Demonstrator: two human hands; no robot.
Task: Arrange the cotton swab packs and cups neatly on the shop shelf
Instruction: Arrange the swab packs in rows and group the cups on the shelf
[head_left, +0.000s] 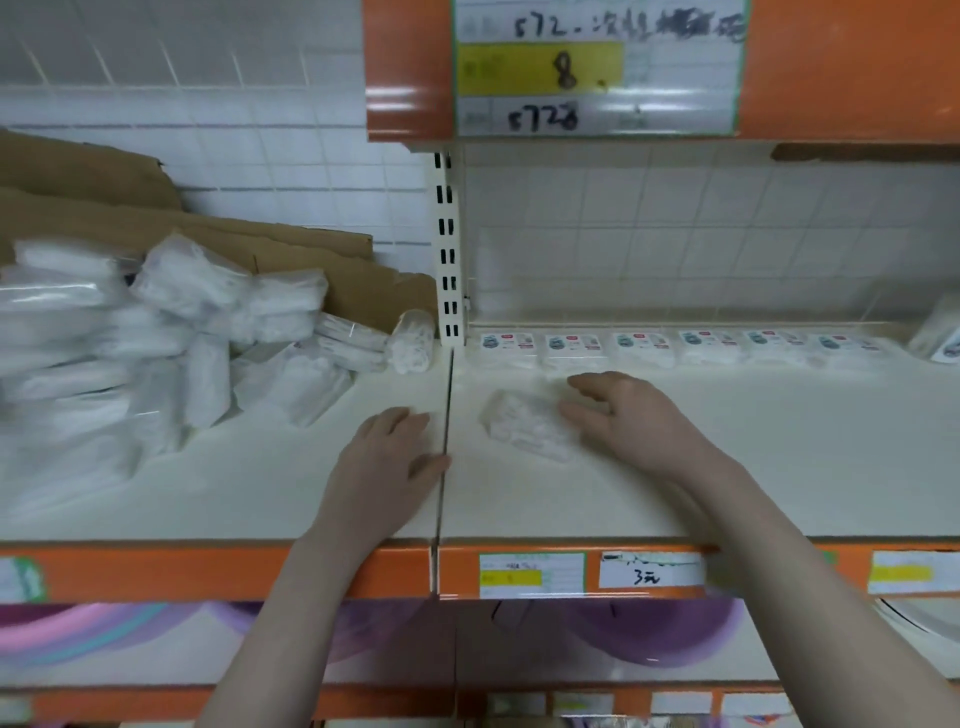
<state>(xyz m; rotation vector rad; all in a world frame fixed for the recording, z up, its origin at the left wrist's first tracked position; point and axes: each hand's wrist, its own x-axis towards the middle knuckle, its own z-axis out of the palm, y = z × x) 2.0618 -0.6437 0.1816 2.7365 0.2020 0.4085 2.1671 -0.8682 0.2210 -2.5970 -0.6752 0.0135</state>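
Head: cardboard (218, 239) behind heaped packs (156, 338), left.

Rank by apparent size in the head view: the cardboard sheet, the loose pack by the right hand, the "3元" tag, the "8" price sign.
1. cardboard sheet
2. "8" price sign, though nearness to the camera inflates it
3. loose pack and "3元" tag look alike; unranked.

right hand (631, 415) beside swab pack (524, 423), shelf (727, 467)
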